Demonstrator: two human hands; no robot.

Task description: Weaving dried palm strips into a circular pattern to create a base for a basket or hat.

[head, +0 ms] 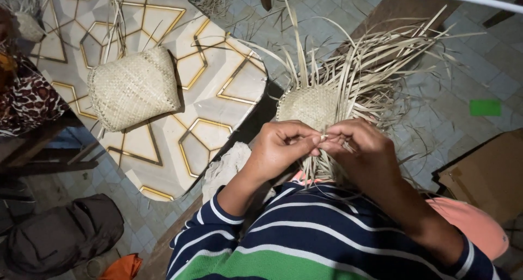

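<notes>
Head view: one strip (323, 136) is pinched between left hand (283, 146) and right hand (357, 149), both clamped, at the half-woven basket (310, 106), kept close for control; a finished basket (133, 87) lies on the surface (229, 73).

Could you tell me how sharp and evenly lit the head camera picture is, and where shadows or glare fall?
Head view: the left hand, right hand and half-woven basket are sharp and softly lit; the finished basket casts a dark shadow rightward on the glossy table, which shows mild sheen; the bag sits in dimmer light; straight edges bow slightly near the frame's borders.
</notes>
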